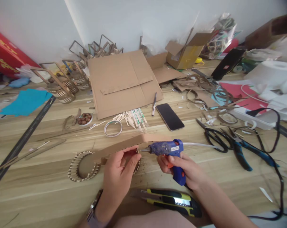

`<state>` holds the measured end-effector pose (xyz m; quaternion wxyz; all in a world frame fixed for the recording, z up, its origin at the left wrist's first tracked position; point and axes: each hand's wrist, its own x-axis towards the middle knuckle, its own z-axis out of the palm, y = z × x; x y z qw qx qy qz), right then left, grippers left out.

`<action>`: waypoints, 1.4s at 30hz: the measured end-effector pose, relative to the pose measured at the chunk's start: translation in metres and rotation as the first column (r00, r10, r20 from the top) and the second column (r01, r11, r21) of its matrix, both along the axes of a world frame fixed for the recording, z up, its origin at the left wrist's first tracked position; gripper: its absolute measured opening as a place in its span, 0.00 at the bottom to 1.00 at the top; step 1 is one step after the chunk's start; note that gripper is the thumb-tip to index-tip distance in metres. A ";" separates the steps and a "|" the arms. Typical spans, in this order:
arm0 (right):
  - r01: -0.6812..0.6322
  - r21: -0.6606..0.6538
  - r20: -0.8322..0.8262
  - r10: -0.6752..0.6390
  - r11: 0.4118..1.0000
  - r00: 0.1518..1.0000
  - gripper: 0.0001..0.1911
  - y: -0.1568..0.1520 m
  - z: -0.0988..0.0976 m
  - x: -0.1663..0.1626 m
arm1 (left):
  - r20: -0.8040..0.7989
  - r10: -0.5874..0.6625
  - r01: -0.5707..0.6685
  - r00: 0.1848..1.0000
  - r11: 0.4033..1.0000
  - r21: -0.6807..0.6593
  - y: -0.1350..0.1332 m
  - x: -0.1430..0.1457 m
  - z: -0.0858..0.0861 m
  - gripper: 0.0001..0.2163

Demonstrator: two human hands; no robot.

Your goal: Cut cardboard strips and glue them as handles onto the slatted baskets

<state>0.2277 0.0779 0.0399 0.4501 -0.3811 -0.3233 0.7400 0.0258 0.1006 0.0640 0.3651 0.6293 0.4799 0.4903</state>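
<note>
My right hand (179,167) is wrapped around a blue hot glue gun (166,147), fingers by its orange trigger. A clear glue stick pokes out of its back end. The nozzle points left and meets the fingertips of my left hand (121,171). My left hand is closed in a pinch on a thin cardboard strip, mostly hidden by the fingers. Behind that hand, a longer cardboard piece (143,138) stretches across the table. Left of it, a curled band lined with short sticks (84,166) stands on the table; its right part is hidden behind my hand.
Close to me lies a yellow-black utility knife (172,201). Scissors (216,136), blue-handled pliers (240,155) and a black cord are at right. Beyond are a phone (170,117), a pen (154,104), tape roll (113,128), sticks (134,118), a bowl of nuts (85,119) and cardboard sheets (122,72).
</note>
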 end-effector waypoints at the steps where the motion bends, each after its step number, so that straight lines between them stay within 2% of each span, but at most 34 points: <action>1: 0.000 0.000 0.004 0.000 1.000 1.000 0.22 0.000 0.000 0.000 | 0.000 -0.004 0.004 1.000 1.000 -0.004 0.000 0.000 0.000 0.05; 20: -0.007 0.018 -0.034 0.008 1.000 0.999 0.20 -0.001 -0.012 0.001 | 0.038 0.007 -0.009 0.999 0.998 0.067 0.000 0.004 0.005 0.06; 42: 0.031 0.024 -0.017 -0.030 0.999 0.999 0.22 -0.001 -0.012 -0.001 | 0.053 0.015 -0.019 0.998 0.997 0.081 -0.001 0.005 0.004 0.07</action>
